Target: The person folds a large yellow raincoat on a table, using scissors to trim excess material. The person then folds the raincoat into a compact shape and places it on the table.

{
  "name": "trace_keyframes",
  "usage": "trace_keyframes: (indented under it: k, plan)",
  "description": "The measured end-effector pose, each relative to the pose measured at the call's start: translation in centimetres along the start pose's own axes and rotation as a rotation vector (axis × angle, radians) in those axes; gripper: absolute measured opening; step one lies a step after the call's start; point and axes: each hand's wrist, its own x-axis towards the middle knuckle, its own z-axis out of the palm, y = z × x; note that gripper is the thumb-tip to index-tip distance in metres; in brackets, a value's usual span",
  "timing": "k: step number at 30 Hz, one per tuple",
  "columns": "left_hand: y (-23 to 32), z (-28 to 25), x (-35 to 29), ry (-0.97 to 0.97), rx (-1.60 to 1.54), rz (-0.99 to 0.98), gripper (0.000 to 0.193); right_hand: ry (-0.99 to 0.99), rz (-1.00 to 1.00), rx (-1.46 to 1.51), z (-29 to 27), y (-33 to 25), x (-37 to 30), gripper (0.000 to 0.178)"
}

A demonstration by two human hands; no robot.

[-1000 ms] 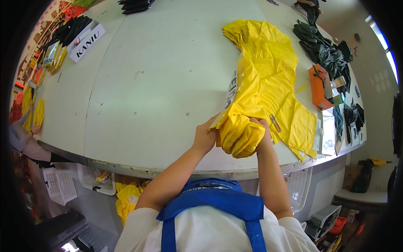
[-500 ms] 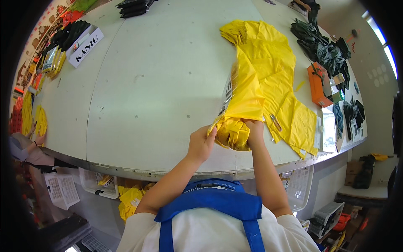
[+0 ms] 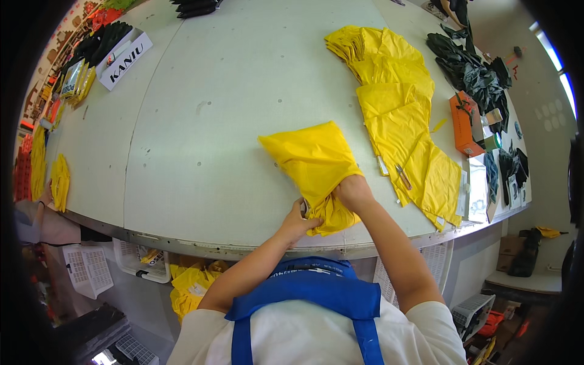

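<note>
A yellow pouch [image 3: 313, 152] of smooth, shiny material hangs over the table in front of me, its square end pointing away. Crumpled yellow fabric [image 3: 333, 222] bulges from the pouch's near end. My left hand [image 3: 296, 222] is closed on the left side of this bulge, thumb on the fabric. At the pouch's right near edge, my right hand [image 3: 354, 191] grips the material, its fingertips hidden in the folds. To the right lies a spread row of flat yellow pieces [image 3: 398, 115], with thread snips [image 3: 403, 176] on top.
An orange box [image 3: 465, 125] and dark green fabric [image 3: 468, 67] stand at the right. A white box [image 3: 125, 61] with dark items sits far left, near another person's hand [image 3: 47, 196]. The table's metal edge [image 3: 182, 244] runs before me; white baskets [image 3: 143, 261] are below.
The pouch has come off the row of yellow pieces, moving left and nearer me. It has turned, so its printed clear side no longer shows. Both hands stay on it.
</note>
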Motion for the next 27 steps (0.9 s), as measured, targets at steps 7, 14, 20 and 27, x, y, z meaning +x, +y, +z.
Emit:
trace_keyframes:
  k: [7,14,20,27]
  plan:
    - [-0.4,0.0,0.5,-0.204,-0.199,0.046,0.082,0.146,-0.211,-0.291,0.6,-1.4,-0.7,0.052]
    - [-0.6,0.6,-0.3,-0.122,-0.258,0.105,0.087,0.041,-0.098,0.56,5.0,-2.1,0.4,0.052]
    - [0.2,-2.0,-0.6,-0.098,-0.146,0.026,0.087,0.181,-0.07,0.579,5.6,-4.9,1.6,0.051]
    - [-0.4,-3.4,-0.8,0.016,-0.291,-0.003,0.088,-0.131,0.059,0.197,6.2,1.2,3.9,0.067]
